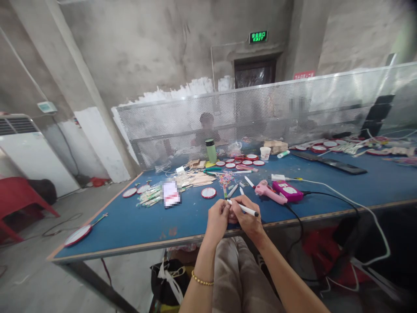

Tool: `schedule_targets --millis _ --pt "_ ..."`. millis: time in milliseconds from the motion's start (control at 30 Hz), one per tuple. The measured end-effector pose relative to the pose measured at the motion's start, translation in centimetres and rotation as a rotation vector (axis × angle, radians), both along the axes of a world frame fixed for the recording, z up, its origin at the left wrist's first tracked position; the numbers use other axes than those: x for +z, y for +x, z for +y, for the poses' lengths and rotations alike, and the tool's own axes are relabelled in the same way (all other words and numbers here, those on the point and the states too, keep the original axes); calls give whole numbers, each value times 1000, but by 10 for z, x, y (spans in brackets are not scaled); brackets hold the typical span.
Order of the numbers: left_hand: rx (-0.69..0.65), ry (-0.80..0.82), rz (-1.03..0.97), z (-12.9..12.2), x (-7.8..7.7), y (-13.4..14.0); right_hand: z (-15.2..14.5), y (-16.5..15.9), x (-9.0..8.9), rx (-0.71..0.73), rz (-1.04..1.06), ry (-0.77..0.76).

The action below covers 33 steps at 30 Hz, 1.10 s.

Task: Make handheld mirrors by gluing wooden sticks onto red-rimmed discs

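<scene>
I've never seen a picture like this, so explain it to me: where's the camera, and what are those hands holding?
There's no robot here: the camera sits on a person's head, looking forward and down, and both hands are that person's own, bare. The right hand holds a white marker; the left hand seems to pinch a thin coloured strip. On the blue table lie red-rimmed white discs, pale wooden sticks and a pink tool that looks like a glue gun; a green bottle stands farther back.
</scene>
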<state>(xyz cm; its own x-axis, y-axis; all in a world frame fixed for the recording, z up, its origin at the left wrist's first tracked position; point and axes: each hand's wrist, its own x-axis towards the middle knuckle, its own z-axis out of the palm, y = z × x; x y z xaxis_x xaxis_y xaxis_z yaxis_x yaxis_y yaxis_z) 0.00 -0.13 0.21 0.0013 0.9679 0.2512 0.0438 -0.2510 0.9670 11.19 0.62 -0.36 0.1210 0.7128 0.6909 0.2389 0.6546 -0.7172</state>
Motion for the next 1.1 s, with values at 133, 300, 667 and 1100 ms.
schedule_targets --millis 133,300,667,1100 --pt "-5 -14 -8 0 1 1 2 1 -3 -5 9 13" --pt "3 0 13 -2 2 0 2 0 -3 -13 6 14" --pt "29 46 81 2 -3 -3 0 0 0 1 6 6" --pt "47 57 106 0 0 -1 0 0 1 20 4 -10"
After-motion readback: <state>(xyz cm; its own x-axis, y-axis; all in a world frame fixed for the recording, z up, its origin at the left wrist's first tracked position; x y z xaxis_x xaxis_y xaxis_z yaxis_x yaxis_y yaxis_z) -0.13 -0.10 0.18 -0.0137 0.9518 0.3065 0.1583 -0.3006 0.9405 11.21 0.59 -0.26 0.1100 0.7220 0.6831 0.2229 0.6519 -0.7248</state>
